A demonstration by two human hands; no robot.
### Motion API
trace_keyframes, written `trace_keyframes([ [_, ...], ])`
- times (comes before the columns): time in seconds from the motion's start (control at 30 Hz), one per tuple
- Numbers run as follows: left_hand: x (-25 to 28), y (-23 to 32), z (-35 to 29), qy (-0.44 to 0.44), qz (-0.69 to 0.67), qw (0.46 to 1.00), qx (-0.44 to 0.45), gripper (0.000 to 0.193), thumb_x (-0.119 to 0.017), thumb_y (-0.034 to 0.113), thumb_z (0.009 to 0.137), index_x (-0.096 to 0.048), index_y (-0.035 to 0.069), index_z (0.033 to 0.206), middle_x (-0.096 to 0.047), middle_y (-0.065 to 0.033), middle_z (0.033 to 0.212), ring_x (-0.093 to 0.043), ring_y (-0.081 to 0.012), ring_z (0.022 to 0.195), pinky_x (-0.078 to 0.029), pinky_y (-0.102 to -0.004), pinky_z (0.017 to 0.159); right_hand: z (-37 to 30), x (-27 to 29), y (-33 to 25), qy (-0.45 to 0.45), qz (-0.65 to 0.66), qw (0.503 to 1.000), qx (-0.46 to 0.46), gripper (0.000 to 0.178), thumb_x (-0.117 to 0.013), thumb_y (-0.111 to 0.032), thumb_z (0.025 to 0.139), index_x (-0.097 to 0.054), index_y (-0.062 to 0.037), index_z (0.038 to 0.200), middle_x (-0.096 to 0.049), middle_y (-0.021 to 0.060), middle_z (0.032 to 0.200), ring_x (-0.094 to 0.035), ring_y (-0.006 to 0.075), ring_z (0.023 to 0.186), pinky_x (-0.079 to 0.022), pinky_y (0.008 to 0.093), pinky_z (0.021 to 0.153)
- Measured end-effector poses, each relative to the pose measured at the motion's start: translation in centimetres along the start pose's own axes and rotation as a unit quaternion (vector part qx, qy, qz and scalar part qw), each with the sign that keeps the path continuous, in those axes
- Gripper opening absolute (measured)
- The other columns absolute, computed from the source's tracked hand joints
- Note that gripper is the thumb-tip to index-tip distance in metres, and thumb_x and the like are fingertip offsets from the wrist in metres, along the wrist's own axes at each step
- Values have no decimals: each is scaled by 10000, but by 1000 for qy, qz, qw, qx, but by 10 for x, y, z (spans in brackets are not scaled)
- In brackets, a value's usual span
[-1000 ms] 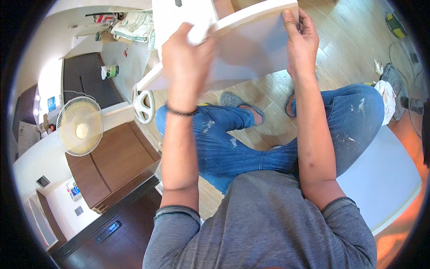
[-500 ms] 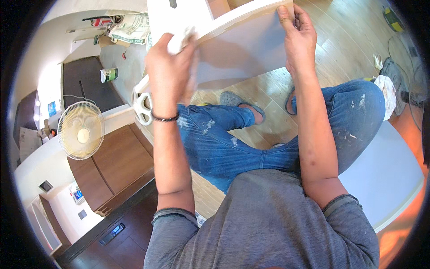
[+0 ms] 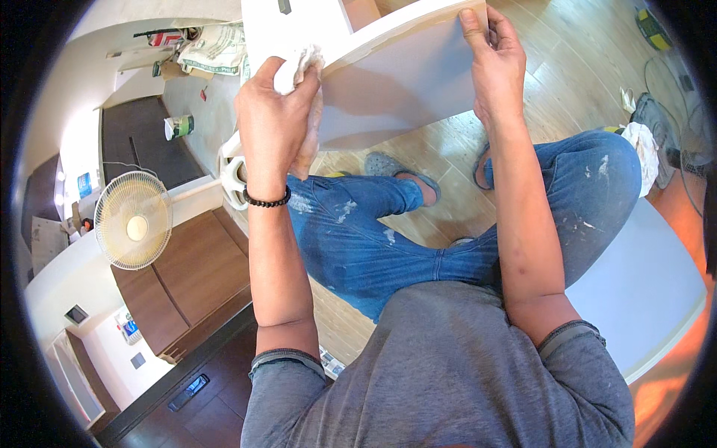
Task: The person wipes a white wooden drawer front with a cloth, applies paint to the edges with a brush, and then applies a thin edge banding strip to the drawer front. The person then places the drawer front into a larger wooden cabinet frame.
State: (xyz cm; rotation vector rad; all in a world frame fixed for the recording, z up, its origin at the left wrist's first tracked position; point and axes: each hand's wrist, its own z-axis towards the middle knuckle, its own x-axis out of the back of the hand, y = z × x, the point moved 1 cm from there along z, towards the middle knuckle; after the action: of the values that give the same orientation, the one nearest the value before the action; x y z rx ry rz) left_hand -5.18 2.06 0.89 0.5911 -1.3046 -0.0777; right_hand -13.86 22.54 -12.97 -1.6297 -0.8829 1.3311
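Note:
My left hand [image 3: 270,131], a dark beaded bracelet at its wrist, is closed around a crumpled white cloth [image 3: 305,66]. One end of the cloth hangs down beside the palm. The hand is at the left end of a white panel [image 3: 396,93] with a curved upper edge; whether the cloth touches the panel I cannot tell. At the panel's right end my right hand [image 3: 499,71] pinches the edge, thumb on the near face and fingers behind. A bright white surface [image 3: 295,33] with a dark slot joins the panel at the upper left.
A standing fan [image 3: 134,226] is at the left, near a brown cabinet [image 3: 187,276]. Farther back are a small tub [image 3: 179,127] and a printed sack [image 3: 216,51]. At right, a white cloth [image 3: 641,160] lies beside my knee, above a pale board [image 3: 642,291]. Wood-look tiles cover the floor.
My left hand has shifted slightly left with the cloth, which shows more clearly now. The panel has moved slightly left; my right hand keeps its grip on the edge.

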Motion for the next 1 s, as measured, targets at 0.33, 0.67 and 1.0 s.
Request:
trace_keyframes([
  [0.33,-39,49,20,20,52,988,-143,384,-770,341,840,-745,7,1030,-713,-270,839,-725,-428,804,-568,-437,725,-2,2,-4,-4,23,1000,-14,361,-699,-216,1015,-631,0,1296,-697,40,1127,-617,102,1022,-482,252,911],
  [0.67,-50,78,16,38,74,983,-166,287,-748,273,830,-725,29,981,-709,-264,850,-699,-452,859,-560,-501,763,-1,1,-4,-16,28,999,-30,373,-712,-218,1008,-634,0,1301,-697,38,1129,-614,99,1010,-483,252,895],
  [1.0,-35,35,19,22,53,983,-175,460,-775,384,839,-733,-26,1046,-718,-270,842,-726,-419,797,-554,-455,705,-1,-2,0,-14,28,1000,0,383,-711,-233,1010,-631,1,1302,-696,34,1121,-620,98,992,-491,252,881],
])
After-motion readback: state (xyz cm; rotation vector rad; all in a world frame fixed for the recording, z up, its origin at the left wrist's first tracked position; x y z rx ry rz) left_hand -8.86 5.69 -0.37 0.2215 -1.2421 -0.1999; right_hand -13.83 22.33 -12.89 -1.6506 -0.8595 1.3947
